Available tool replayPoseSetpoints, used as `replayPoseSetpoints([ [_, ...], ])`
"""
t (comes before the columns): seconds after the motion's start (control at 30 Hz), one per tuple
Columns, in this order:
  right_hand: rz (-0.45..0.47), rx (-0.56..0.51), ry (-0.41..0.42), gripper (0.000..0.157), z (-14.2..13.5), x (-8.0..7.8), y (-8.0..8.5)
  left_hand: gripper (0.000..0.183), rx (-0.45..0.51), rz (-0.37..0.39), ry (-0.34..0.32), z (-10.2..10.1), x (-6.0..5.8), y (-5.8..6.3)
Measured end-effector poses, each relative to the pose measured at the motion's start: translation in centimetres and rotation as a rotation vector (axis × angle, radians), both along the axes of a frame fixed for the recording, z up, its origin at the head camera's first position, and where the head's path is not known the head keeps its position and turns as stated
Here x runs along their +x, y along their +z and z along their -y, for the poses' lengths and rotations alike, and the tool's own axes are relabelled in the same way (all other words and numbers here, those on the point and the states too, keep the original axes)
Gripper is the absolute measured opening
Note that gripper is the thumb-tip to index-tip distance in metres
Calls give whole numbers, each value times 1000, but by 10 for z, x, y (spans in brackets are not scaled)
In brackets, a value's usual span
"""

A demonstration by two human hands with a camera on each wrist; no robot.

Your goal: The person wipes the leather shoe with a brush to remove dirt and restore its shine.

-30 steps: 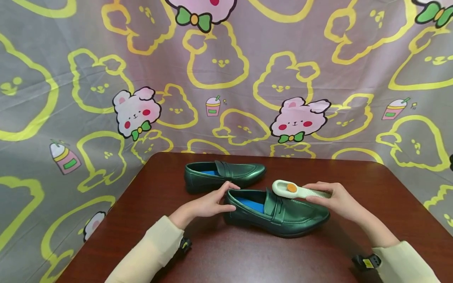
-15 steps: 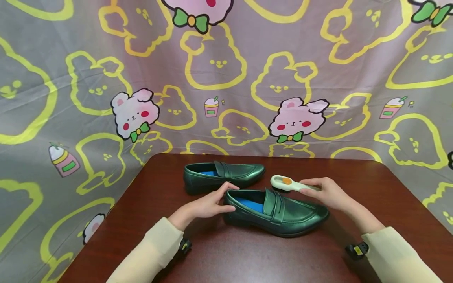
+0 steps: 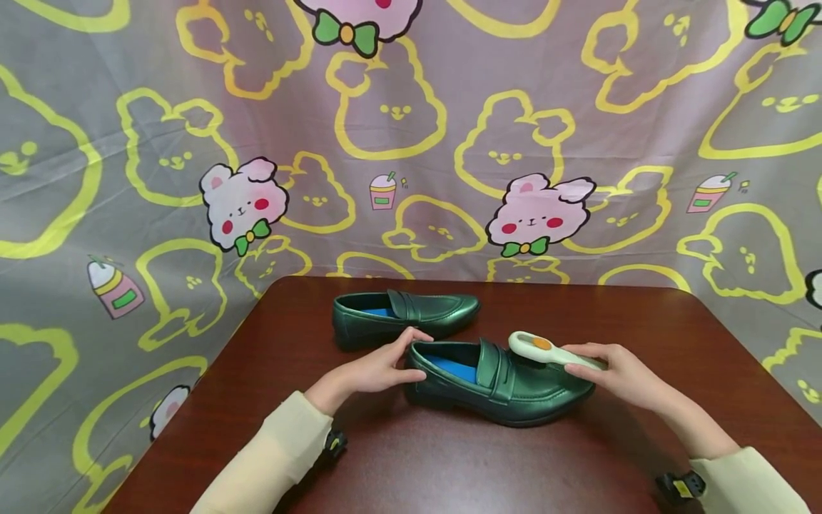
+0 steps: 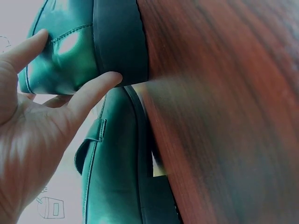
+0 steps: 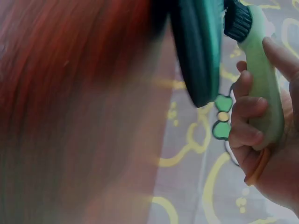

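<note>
A shiny green loafer (image 3: 533,396) with a blue insole stands on the table, toe to the right. My left hand (image 3: 383,365) grips its heel, thumb on the near side and fingers at the back rim; the left wrist view shows two digits on the heel (image 4: 70,60). My right hand (image 3: 619,371) holds a pale green brush (image 3: 530,347) with an orange oval on its back. The brush head lies over the loafer's upper, right of the strap. In the right wrist view, fingers curl round the handle (image 5: 264,98), and dark bristles (image 5: 237,19) face the shoe.
The matching green loafer (image 3: 437,310) stands behind, toe also to the right. Both are on a dark red-brown wooden table (image 3: 411,464). A patterned cloth (image 3: 443,93) hangs behind and to the sides of the table.
The brush went from the loafer's upper to beyond its far side, then came back over the upper, nearer the toe than at first. The left hand keeps its place at the heel.
</note>
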State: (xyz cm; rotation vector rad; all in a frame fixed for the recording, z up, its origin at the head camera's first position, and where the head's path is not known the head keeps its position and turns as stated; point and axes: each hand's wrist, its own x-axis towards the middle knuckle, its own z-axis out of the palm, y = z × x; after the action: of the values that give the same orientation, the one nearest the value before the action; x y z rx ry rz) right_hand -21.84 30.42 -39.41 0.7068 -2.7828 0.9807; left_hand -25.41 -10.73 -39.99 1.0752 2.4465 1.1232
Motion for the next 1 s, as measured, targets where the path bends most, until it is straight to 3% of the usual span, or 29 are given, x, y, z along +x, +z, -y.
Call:
replayPoseSetpoints([
  [0.17, -90, 97, -112, 37, -8, -8, -9, 55, -4, 26, 3, 0, 1, -3],
  [0.27, -73, 42, -108, 34, -11, -2, -7, 55, -4, 33, 1, 0, 1, -4],
  [0.4, -12, -128, 74, 34, -8, 10, -1, 54, -6, 4, 4, 0, 1, -2],
  [0.53, 41, -170, 280, 36, -2, 23, -1, 53, -12, -14, -10, 0, -1, 0],
  [0.6, 26, -147, 333, 37, 1, 27, -3, 54, -13, -15, -14, 0, -1, 1],
  [0.7, -23, -127, 346, 38, 2, 26, -6, 54, -15, -7, -11, 0, -1, 2],
  [0.83, -27, -122, 250, 37, -6, 17, -7, 54, -18, 5, -4, 0, 0, 3],
  [1.0, -41, -42, 16, 36, -22, 1, -10, 53, -26, 11, 9, 0, 1, 1],
])
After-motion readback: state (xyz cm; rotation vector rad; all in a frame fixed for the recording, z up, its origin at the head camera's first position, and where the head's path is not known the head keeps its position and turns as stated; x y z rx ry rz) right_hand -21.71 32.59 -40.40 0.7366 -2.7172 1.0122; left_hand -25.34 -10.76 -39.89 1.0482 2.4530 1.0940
